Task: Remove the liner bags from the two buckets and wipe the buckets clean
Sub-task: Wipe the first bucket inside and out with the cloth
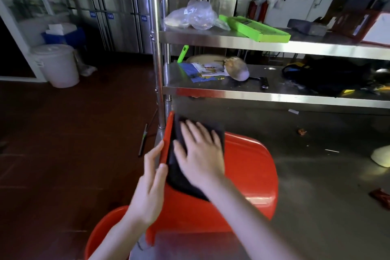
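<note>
Tipped red bucket, centre: unlined, mid-wipe, I judge. My left hand grips its rim; right hand presses flat on dark cloth. Second red bucket, lower left: state unclear.

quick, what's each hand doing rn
Left hand: grips the rim of the red bucket.
Right hand: open, pressing the dark cloth flat against the bucket.

I see green tray on upper shelf; knife on lower shelf; white lidded bin on floor, blue cooler behind it
</note>
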